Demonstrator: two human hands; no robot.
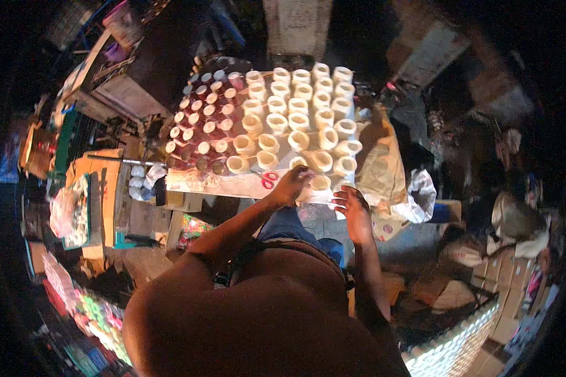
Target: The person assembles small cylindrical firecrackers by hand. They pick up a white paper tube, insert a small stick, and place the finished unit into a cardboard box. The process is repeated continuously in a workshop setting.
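Note:
Rows of cream, open-topped cup-like pieces stand on a table with a pale cover. My left hand is at the table's near edge, fingers curled beside a cream cup in the closest row. What those fingers pinch, if anything, is too small to tell. Just to the right, my right hand hangs at the edge with its fingers apart and nothing visible in them. Red-handled scissors lie left of my left hand.
Dark red bottles with pale tops fill the table's left side. Loose string lies in front of them. Brown paper and a white plastic bag are at the right. A green-edged tray with pale pieces sits far left.

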